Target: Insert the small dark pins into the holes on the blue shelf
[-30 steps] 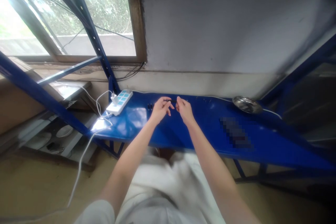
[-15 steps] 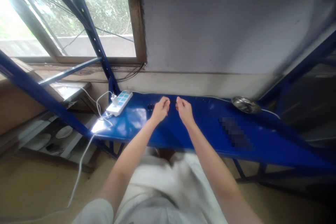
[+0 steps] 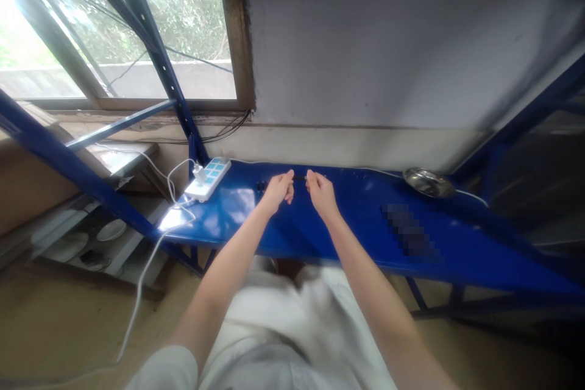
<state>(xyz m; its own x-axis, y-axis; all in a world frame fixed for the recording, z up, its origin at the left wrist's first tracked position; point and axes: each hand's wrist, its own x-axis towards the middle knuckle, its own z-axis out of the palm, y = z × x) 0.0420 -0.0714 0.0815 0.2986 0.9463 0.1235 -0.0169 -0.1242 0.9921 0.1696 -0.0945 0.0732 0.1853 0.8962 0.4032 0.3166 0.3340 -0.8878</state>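
Observation:
Above the blue table (image 3: 292, 228), my left hand (image 3: 278, 189) and my right hand (image 3: 320, 192) face each other a short gap apart. A thin dark stick-like piece (image 3: 300, 177) spans that gap, one end pinched in each hand. It is too small to tell its exact kind, and the fingers hide its ends. Just left of my left hand, a few small black pieces (image 3: 260, 186) are on the table, partly covered by the hand.
A white power strip (image 3: 210, 180) with a plugged-in cord lies on the table's left end. Toward the right back is a shiny metal dish (image 3: 428, 182); a blurred-out dark patch (image 3: 409, 231) lies nearer me. Blue rack posts (image 3: 158, 55) rise by the window.
My left hand has shifted and turned slightly, its thumb now more upright and its lower fingers looser. More of the thin dark piece shows between the hands. My right hand is nearly still.

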